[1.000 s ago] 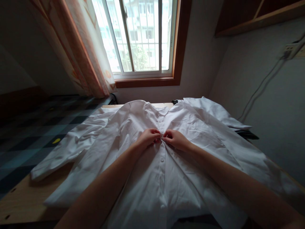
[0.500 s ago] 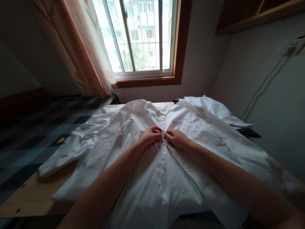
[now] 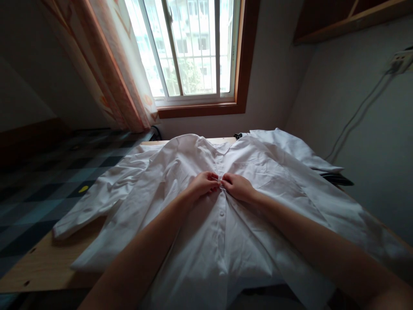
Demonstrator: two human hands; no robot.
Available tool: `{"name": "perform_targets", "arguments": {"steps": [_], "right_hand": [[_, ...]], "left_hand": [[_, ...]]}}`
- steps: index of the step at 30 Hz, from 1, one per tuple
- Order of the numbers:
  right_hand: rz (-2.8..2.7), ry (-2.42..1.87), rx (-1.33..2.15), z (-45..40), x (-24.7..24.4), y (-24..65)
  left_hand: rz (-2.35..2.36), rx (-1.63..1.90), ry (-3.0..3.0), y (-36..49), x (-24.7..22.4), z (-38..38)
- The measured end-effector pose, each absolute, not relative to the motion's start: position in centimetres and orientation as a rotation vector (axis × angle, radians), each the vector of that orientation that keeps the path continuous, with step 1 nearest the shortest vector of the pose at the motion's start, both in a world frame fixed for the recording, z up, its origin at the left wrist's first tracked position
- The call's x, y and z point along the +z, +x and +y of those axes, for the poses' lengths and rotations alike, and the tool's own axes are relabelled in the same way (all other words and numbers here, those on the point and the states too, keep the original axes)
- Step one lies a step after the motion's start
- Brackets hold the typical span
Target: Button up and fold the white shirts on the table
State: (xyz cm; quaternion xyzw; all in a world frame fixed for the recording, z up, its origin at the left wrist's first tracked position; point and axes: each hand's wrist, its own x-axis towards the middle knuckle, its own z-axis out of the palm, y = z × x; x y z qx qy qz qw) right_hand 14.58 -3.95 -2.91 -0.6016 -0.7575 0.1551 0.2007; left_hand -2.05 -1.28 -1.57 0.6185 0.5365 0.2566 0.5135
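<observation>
A white long-sleeved shirt (image 3: 180, 159) lies spread front side up, its collar toward the window and its hem toward me. My left hand (image 3: 204, 183) pinches the fabric at the button placket, about mid-chest. Right beside it, my right hand (image 3: 237, 186) grips the other side of the same spot, fingertips nearly touching the left ones. The button between the fingers is mostly hidden. Below the hands, a shirt button (image 3: 221, 213) shows on the placket, with another nearer the hem. Folds fan out from the pinched cloth.
Under the shirt is a light wooden board (image 3: 61, 262) with small holes. A bed with a dark checked cover (image 3: 41, 185) adjoins on the left. Behind are a curtain (image 3: 129, 86) and a barred window (image 3: 193, 51). A cable (image 3: 358, 107) hangs from a socket on the right wall.
My right hand's fingers have shifted slightly left, closer to the left fingertips at the placket. Both hands stay on the same spot, and the shirt lies as before.
</observation>
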Motion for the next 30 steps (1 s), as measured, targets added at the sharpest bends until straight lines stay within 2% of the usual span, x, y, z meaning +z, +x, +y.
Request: {"name": "perform_targets", "arguments": {"steps": [12,18,21,26,30], "right_hand": [[-2.042,-1.552,0.575,-3.6,-3.2,15.1],[-1.769,-1.467,1.084,-3.4,-3.0,16.2],[-1.755,-1.415,0.839,-3.1,-2.5,17.0],[-1.945,-1.357,0.245,-2.8,-2.9,17.1],[-2.195,-1.568,0.173,-2.9,-4.6,16.6]], "left_hand": [[1.383,0.600,1.757,-2.4,-1.2,-1.7],[1.543,0.722,2.398,-2.2,-1.1,-1.8],[1.360,0.715,2.609,-1.8,-2.2,-1.2],[1.243,0.348,2.605,-1.7,-4.0,-0.4],[1.364,0.265,2.541,-1.8,-4.1,-0.6]]}}
